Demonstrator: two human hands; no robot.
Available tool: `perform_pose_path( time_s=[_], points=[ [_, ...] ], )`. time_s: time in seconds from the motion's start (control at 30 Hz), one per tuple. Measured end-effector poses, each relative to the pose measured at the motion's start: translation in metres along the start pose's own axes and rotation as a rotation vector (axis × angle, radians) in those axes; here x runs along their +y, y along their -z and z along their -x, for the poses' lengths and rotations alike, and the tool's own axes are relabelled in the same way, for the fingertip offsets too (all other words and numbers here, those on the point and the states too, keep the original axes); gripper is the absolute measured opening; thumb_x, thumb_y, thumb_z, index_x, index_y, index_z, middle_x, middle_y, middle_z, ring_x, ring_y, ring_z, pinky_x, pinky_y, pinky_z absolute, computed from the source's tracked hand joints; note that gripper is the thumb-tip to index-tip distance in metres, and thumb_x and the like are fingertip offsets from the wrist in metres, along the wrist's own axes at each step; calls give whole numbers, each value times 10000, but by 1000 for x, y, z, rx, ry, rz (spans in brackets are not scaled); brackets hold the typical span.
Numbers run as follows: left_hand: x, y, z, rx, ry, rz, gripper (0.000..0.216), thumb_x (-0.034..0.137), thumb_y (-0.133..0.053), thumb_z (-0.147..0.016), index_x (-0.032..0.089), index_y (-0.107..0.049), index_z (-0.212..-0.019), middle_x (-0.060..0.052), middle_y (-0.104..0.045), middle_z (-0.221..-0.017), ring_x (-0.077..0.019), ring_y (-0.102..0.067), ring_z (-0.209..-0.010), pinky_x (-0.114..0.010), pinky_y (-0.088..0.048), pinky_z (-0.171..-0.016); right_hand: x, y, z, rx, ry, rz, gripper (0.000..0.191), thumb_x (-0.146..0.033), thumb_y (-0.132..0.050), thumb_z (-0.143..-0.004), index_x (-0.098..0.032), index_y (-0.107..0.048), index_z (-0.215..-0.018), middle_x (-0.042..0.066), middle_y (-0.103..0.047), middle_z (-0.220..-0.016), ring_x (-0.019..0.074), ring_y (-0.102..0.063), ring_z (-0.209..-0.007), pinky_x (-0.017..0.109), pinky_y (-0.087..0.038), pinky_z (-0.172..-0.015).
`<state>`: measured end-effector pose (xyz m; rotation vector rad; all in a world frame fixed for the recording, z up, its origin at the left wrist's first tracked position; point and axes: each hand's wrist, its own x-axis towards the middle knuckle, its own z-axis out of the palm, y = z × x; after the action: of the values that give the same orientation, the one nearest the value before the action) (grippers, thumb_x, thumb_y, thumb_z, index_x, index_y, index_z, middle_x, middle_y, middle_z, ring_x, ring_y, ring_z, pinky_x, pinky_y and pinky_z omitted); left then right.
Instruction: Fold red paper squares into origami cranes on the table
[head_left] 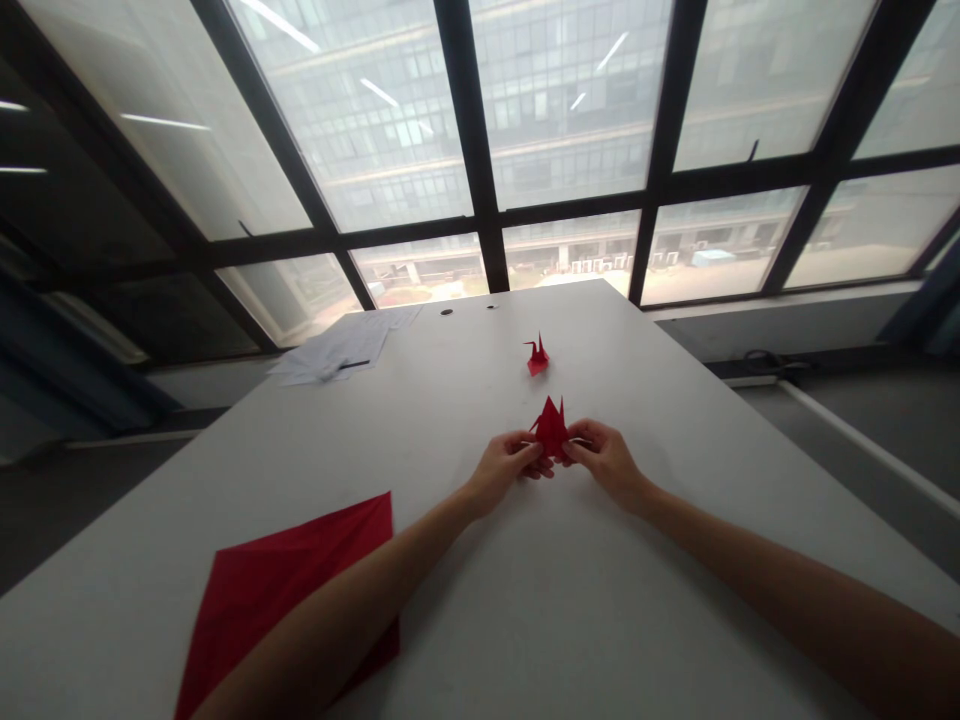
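A small folded red paper figure point(551, 427) with two upright points sits between my hands on the white table point(570, 600). My left hand point(508, 466) pinches its left side and my right hand point(604, 458) pinches its right side, fingers closed on the paper. A finished red paper crane point(537, 356) stands farther away on the table, beyond my hands. A large flat sheet of red paper point(292, 580) lies near the front left, partly covered by my left forearm.
White sheets of paper with a pen point(334, 352) lie at the far left of the table. Two small dark round objects point(447, 312) rest near the far edge. Large windows with dark frames stand behind the table.
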<state>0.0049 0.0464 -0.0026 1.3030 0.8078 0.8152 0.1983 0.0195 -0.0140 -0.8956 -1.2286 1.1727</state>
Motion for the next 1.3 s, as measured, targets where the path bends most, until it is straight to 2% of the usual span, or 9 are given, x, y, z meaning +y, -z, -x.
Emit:
perform_pose_path(
  time_s=[0.2, 0.43, 0.53, 0.67, 0.8, 0.93, 1.1, 1.2, 1.3],
  points=[
    [1, 2, -1, -40, 27, 135, 570, 652, -644, -805, 94, -708, -900, -132, -732, -825, -216, -709, -705, -286, -499, -653, 6, 0, -1, -45, 76, 11, 226, -353, -770, -741, -185, -638, -814, 24, -687, -744, 180, -655, -681, 336, -537, -658],
    [-7, 5, -3, 6, -13, 18, 399, 438, -827, -719, 98, -731, -905, -90, -729, -834, -167, -660, -702, -282, -514, -695, 6, 1, 0, -30, 181, 119, 153, -340, -701, -798, -190, -689, -822, 61, -706, -914, 195, -655, -811, 335, -552, -733],
    [-8, 5, -3, 25, -20, 11, 395, 428, -836, -708, 95, -731, -893, -84, -725, -824, -160, -649, -693, -274, -513, -676, 3, 0, 0, -10, 146, 91, 206, -387, -670, -826, -187, -685, -874, 57, -709, -879, 197, -664, -777, 356, -571, -729],
    [-7, 5, -3, 46, -28, 10, 385, 424, -849, -693, 95, -725, -849, -76, -721, -800, -151, -642, -677, -262, -507, -658, 4, -3, 1, 22, 125, 75, 286, -373, -789, -736, -200, -635, -904, 37, -699, -841, 199, -670, -772, 343, -576, -713],
    [-7, 3, -3, 64, -38, 19, 384, 451, -814, -735, 108, -727, -885, -78, -729, -843, -158, -655, -720, -283, -520, -712, 8, -4, 0, 39, 126, 72, 278, -373, -800, -734, -201, -643, -885, 38, -695, -834, 196, -667, -772, 338, -576, -714],
    [-6, 2, -3, 85, -46, 19, 378, 440, -834, -710, 112, -723, -861, -69, -726, -819, -147, -643, -701, -264, -501, -693, 11, -3, 0, 35, 125, 71, 270, -361, -789, -745, -199, -649, -908, 45, -699, -877, 204, -678, -802, 358, -584, -745],
    [-3, -1, -1, 110, -70, 10, 366, 419, -853, -685, 109, -686, -787, -40, -694, -727, -110, -588, -615, -231, -456, -618, 8, -6, 3, 13, 138, 68, 254, -335, -751, -788, -201, -630, -968, 57, -713, -924, 212, -689, -845, 369, -577, -773],
    [-2, -4, 0, 137, -109, 4, 391, 397, -863, -675, 132, -643, -861, -1, -662, -684, -97, -561, -584, -215, -432, -583, 6, -8, 4, -19, 143, 11, 332, -321, -741, -803, -224, -581, -1076, 53, -727, -957, 217, -700, -871, 368, -577, -767],
    [-3, -7, 1, 140, -161, 13, 454, 378, -871, -670, 172, -545, -909, 42, -624, -661, -98, -564, -576, -213, -439, -576, 5, -7, 4, -24, 136, 3, 362, -319, -756, -792, -224, -572, -1089, 45, -732, -929, 215, -708, -847, 359, -580, -745]
  ],
)
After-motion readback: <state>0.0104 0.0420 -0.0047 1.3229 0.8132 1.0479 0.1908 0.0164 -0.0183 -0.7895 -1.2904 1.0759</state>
